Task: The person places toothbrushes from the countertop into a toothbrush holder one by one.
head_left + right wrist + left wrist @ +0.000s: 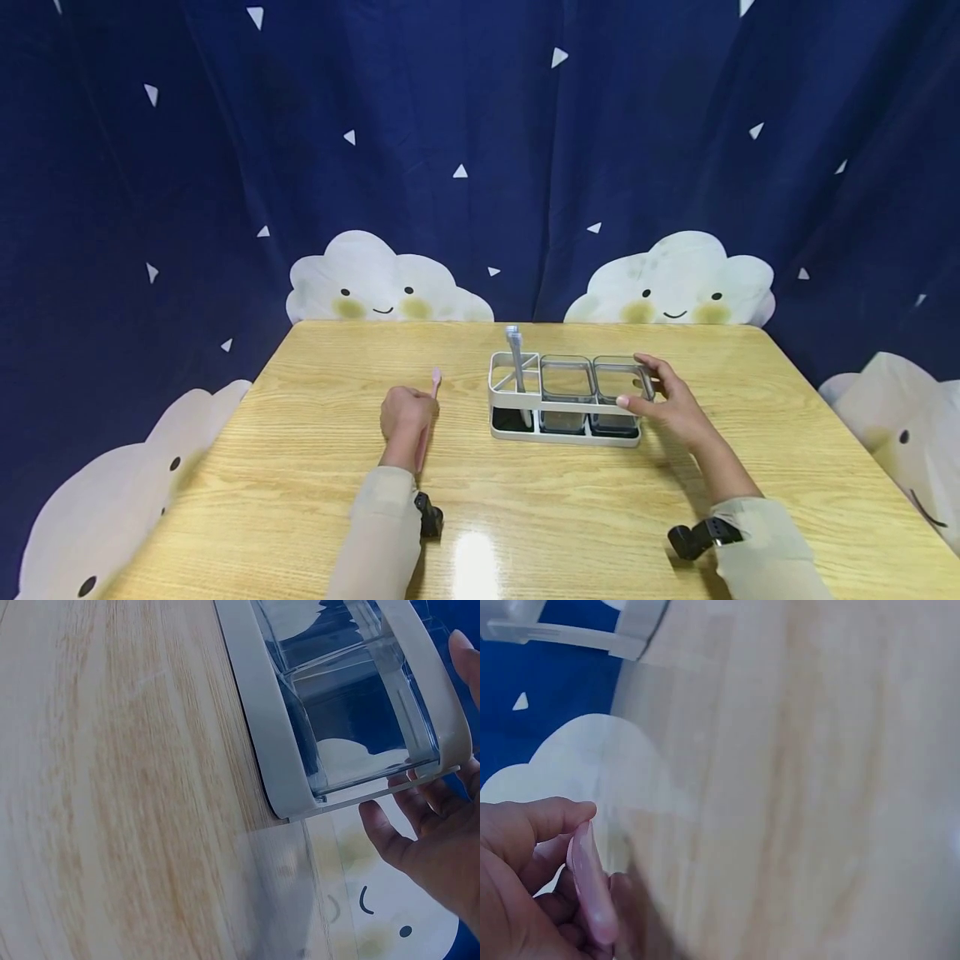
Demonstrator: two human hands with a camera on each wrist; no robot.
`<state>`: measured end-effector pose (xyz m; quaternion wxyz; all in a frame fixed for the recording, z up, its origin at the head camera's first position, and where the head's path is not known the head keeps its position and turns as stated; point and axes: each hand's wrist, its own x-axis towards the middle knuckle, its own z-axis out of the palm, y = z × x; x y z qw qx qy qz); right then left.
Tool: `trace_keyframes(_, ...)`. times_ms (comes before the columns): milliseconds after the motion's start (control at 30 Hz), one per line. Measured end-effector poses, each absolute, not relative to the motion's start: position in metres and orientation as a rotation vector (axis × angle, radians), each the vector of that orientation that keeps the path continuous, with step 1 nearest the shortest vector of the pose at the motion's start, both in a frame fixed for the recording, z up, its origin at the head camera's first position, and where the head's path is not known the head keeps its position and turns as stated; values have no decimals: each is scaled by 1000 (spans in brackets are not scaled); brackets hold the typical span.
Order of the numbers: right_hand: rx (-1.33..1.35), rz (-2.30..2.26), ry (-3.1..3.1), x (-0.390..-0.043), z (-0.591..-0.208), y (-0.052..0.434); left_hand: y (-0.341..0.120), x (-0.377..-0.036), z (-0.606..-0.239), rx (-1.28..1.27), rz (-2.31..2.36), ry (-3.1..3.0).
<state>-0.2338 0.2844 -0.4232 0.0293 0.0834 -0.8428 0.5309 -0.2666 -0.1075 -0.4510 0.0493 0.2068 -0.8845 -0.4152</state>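
A pink toothbrush (423,446) is gripped in my left hand (407,412), its head pointing away from me and its handle end towards my sleeve. In the left wrist view the thumb and fingers close around the pink handle (592,889). To the right stands a white toothbrush holder (513,437), with grey-blue toothbrushes (517,354) leaning in its left section. Two clear cups (566,379) fill its other sections. My right hand (671,408) holds the holder's right end, thumb at the front rail and fingers around the far side. In the right wrist view, fingertips (379,825) lie at the end wall.
The wooden table (262,467) extends around both hands. Behind it hangs a dark blue curtain (420,108) with white triangles and smiling clouds. Black wrist cameras (429,515) are strapped over both light sleeves.
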Motion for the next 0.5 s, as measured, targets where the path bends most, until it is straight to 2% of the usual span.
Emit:
trace_keyframes(233, 255, 1636, -2599, -226, -412, 279, -108, -266, -447, 469, -1443, -2613)
trace_keyframes(500, 282, 1611, -2598, -217, -400, 271, -104, -269, -443, 486, -1449, -2606)
